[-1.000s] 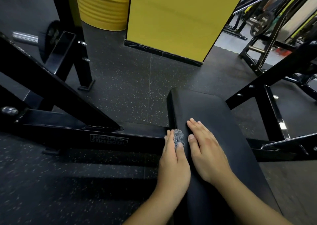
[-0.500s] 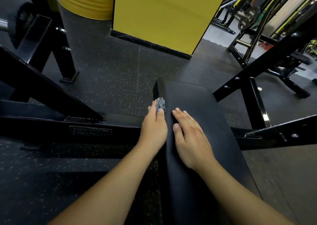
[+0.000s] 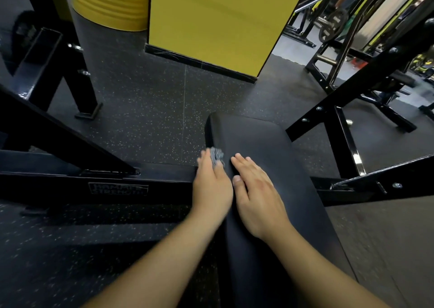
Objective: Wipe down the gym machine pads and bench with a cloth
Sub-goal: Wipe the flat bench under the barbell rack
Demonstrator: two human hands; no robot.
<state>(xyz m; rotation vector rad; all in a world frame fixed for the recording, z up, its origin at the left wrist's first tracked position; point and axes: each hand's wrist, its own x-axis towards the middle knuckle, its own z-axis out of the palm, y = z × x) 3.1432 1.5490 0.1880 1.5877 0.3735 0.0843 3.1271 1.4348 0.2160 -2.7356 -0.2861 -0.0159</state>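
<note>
A black padded bench (image 3: 270, 143) runs from the bottom of the view toward the middle. My left hand (image 3: 211, 190) lies along the bench's left edge with straight fingers, pressing a small grey speckled cloth (image 3: 216, 155) against the pad's side; the cloth shows past the fingertips. The left hand is slightly blurred. My right hand (image 3: 258, 197) rests flat on the bench top beside it, fingers straight and together, holding nothing.
Black steel frame beams (image 3: 70, 143) of the machine cross on the left, another frame (image 3: 352, 101) on the right. A yellow pillar (image 3: 211, 21) and a yellow ribbed column (image 3: 110, 2) stand ahead on speckled rubber floor (image 3: 152, 101). Racks and weight plates (image 3: 331, 25) are at far right.
My left hand has slid the cloth forward along the bench's left edge toward its far end. My right hand has moved forward on the top with it.
</note>
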